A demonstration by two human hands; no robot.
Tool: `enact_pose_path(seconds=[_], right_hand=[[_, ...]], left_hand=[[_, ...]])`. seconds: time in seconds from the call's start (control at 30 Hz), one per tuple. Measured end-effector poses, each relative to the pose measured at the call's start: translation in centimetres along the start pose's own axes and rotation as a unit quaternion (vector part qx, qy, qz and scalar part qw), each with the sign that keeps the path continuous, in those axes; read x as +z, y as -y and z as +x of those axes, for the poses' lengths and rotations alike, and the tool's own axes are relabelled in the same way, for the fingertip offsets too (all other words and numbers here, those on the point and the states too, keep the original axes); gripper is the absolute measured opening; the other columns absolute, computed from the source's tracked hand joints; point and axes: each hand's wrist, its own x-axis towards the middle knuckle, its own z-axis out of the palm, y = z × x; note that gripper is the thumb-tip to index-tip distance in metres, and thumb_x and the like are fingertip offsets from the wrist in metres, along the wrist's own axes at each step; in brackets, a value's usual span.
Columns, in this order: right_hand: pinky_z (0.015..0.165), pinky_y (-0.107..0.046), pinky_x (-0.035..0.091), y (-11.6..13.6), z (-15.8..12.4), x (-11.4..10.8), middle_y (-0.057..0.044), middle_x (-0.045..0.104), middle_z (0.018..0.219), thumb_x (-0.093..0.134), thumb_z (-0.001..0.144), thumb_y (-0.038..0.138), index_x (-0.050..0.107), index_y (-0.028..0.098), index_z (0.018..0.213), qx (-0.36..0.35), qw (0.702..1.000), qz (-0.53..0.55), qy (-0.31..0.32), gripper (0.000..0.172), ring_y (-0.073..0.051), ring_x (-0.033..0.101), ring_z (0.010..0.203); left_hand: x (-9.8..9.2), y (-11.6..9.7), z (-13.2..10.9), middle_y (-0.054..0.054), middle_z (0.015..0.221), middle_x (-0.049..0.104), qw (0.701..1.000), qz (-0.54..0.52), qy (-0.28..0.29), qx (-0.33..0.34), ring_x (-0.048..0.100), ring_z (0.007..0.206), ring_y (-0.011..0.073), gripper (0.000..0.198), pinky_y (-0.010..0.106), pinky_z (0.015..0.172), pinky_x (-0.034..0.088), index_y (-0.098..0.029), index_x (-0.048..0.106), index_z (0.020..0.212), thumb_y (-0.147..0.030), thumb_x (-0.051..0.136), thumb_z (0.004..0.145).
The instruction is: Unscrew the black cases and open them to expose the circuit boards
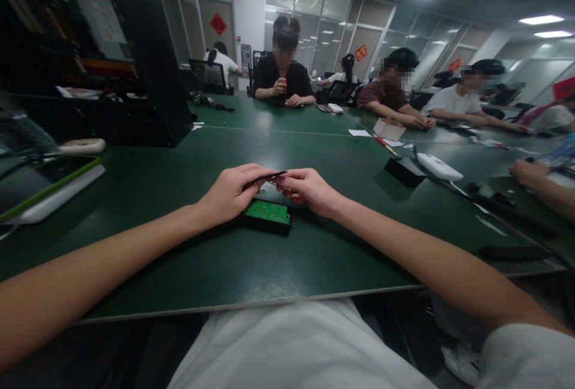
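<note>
Between my two hands is a thin black panel [271,178], tilted above the table. My left hand [231,191] is closed on its left end, with the thumb underneath. The fingers of my right hand [309,190] pinch its right end. Just below my hands, a black case [266,225] rests on the green tabletop, with a green circuit board [268,211] showing inside it. Part of the case's far side is hidden by my hands.
A black box [404,172] and a white device [438,166] with a cable lie to the right. At left stand a green-edged tray [54,188] and a dark cabinet [148,54]. Several people sit around the table [179,275].
</note>
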Motion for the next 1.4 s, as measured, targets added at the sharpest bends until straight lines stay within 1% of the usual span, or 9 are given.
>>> enact_pose_path(seconds=[0.13, 0.37, 0.67, 0.83, 1.0, 1.07, 1.2, 1.27, 1.4], right_hand=[[0.046, -0.019, 0.021, 0.0, 0.0, -0.1, -0.001, 0.062, 0.077, 0.084, 0.06, 0.043, 0.07, 0.014, 0.085, -0.003, 1.0, -0.006, 0.007, 0.041, -0.005, 0.044, 0.057], [0.046, -0.02, 0.018, 0.2, 0.0, 0.2, 0.0, 0.06, 0.068, 0.084, 0.057, 0.042, 0.066, 0.013, 0.075, -0.016, 1.0, 0.0, -0.012, 0.039, -0.003, 0.039, 0.052], [0.046, -0.02, 0.02, 0.0, -0.2, 0.4, 0.003, 0.054, 0.059, 0.079, 0.059, 0.034, 0.063, 0.013, 0.07, -0.046, 0.998, -0.013, -0.047, 0.029, -0.003, 0.038, 0.049], [0.048, -0.019, 0.024, 0.2, -0.5, 0.4, -0.002, 0.063, 0.08, 0.083, 0.063, 0.04, 0.073, 0.013, 0.09, -0.024, 0.999, -0.034, 0.001, 0.04, -0.005, 0.046, 0.06], [0.047, -0.018, 0.022, 0.1, -0.6, 0.1, -0.004, 0.065, 0.087, 0.078, 0.068, 0.053, 0.071, 0.013, 0.088, -0.023, 0.998, -0.044, 0.028, 0.045, -0.004, 0.045, 0.061], [0.046, -0.019, 0.021, 0.1, -0.7, 0.0, -0.003, 0.063, 0.083, 0.076, 0.07, 0.056, 0.071, 0.013, 0.089, -0.019, 0.998, -0.056, 0.038, 0.047, -0.004, 0.043, 0.058], [0.046, -0.02, 0.018, 0.7, -1.3, 0.5, 0.002, 0.052, 0.06, 0.074, 0.074, 0.054, 0.071, 0.01, 0.08, -0.019, 0.991, -0.113, 0.063, 0.044, -0.003, 0.034, 0.049], [0.048, -0.02, 0.022, 1.1, -1.6, 0.9, 0.001, 0.056, 0.062, 0.072, 0.078, 0.052, 0.072, 0.01, 0.082, -0.048, 0.986, -0.142, 0.074, 0.043, -0.003, 0.037, 0.051], [0.064, -0.022, 0.039, 1.2, -1.5, 1.4, -0.005, 0.07, 0.083, 0.072, 0.079, 0.048, 0.075, 0.009, 0.088, -0.109, 0.979, -0.153, 0.078, 0.04, -0.008, 0.055, 0.069]], left_hand=[[0.0, -0.1, -0.1, 0.01, 0.112, 0.073, 1.0, 0.001, 0.0, -0.004, 0.067, 0.101, 0.021, 0.032, 0.033, 0.09, 0.051, -0.014, 0.068, 0.122, -0.015, 0.048, 0.097], [0.0, -0.2, 0.1, 0.011, 0.115, 0.072, 1.0, 0.0, 0.002, 0.013, 0.067, 0.103, 0.0199, 0.031, 0.032, 0.093, 0.051, -0.014, 0.067, 0.124, -0.016, 0.049, 0.099], [0.0, -0.2, 0.1, 0.009, 0.115, 0.072, 1.0, 0.006, 0.006, 0.019, 0.067, 0.104, 0.0197, 0.031, 0.032, 0.093, 0.052, -0.015, 0.066, 0.126, -0.018, 0.048, 0.1], [0.0, -0.3, 0.1, 0.01, 0.115, 0.072, 1.0, 0.006, -0.001, 0.011, 0.067, 0.104, 0.0206, 0.031, 0.033, 0.093, 0.052, -0.015, 0.067, 0.124, -0.018, 0.048, 0.1], [-0.1, -0.4, 0.1, 0.009, 0.116, 0.072, 1.0, 0.006, 0.005, 0.006, 0.067, 0.105, 0.0212, 0.032, 0.034, 0.094, 0.052, -0.017, 0.067, 0.124, -0.018, 0.047, 0.099], [-0.1, -0.3, 0.1, 0.01, 0.115, 0.072, 1.0, 0.008, 0.005, 0.0, 0.067, 0.105, 0.0213, 0.032, 0.034, 0.094, 0.052, -0.016, 0.066, 0.125, -0.018, 0.047, 0.099], [0.0, -0.1, 0.1, 0.012, 0.126, 0.066, 1.0, 0.019, 0.004, 0.003, 0.062, 0.116, 0.0232, 0.041, 0.037, 0.102, 0.049, -0.015, 0.059, 0.135, -0.014, 0.044, 0.098], [0.1, -0.2, 0.1, 0.014, 0.133, 0.061, 1.0, 0.018, 0.011, 0.021, 0.059, 0.122, 0.024, 0.045, 0.038, 0.107, 0.047, -0.015, 0.054, 0.14, -0.012, 0.042, 0.097], [0.5, -0.3, 0.0, 0.016, 0.137, 0.056, 0.999, 0.011, 0.024, 0.043, 0.055, 0.127, 0.0245, 0.047, 0.039, 0.111, 0.044, -0.014, 0.05, 0.145, -0.013, 0.041, 0.099]])
